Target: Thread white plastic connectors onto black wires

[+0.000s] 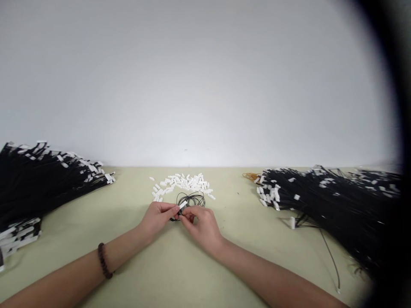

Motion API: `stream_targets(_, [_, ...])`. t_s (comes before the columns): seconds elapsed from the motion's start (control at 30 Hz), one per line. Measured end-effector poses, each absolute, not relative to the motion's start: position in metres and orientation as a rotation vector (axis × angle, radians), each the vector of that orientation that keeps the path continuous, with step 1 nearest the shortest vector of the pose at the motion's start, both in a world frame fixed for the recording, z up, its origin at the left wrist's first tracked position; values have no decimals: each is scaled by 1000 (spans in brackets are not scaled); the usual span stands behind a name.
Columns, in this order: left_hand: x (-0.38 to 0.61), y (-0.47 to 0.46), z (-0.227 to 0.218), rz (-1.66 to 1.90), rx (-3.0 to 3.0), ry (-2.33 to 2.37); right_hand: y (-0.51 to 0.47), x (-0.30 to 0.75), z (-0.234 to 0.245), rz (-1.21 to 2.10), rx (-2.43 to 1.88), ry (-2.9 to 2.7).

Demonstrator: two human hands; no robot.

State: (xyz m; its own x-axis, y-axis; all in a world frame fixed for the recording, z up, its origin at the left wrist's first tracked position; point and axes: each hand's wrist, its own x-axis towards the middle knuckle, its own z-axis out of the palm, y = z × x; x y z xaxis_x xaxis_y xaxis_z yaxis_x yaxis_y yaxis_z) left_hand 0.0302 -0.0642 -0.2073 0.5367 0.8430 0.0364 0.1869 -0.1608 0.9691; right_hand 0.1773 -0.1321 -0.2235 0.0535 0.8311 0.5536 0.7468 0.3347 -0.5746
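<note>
Tabletop (180,269) space flanks left hand (156,219), clamped on white connector (183,205), and right hand (205,227), seemingly pinching wires (192,198).

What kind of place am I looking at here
Likely a workbench for wiring or cable assembly, perhaps in a small workshop. Big black wire bundles with white ends lie on both sides, loose white pieces are scattered between them, and a small wire coil is at the center.
</note>
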Motion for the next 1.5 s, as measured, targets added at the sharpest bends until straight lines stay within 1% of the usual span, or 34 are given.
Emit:
stream_targets(0.27, [34, -76, -207, 788, 1772, 881, -132, 177, -225, 58, -1509, -1745])
stream_targets(0.67, [36, -81, -207, 784, 1699, 897, -136, 176, -223, -1, -1508, -1786])
stream_targets(0.87, [36, -77, -202, 828, 1586, 942, -131, 180, -220, 83, -1420, -1727])
stream_targets(0.97, [31, -62, -197, 926, 1533, 992, -129, 182, -214, 146, -1412, -1721])
stream_targets(1.1, [18, -33, -180, 1112, 1414, 964, -130, 183, -208, 284, -1430, -1751])
stream_targets(1.2, [7, -17, -163, 1167, 1293, 930, -131, 181, -207, 352, -1448, -1772])
stream_targets(1.33, [1, -17, -148, 1128, 1287, 923, -133, 179, -204, 180, -1433, -1710])
stream_targets(1.43, [4, -25, -147, 1072, 1334, 927, -134, 181, -199, 28, -1409, -1569])
stream_targets(1.5, [6, -30, -149, 1050, 1341, 926, -133, 183, -198, -43, -1375, -1573])
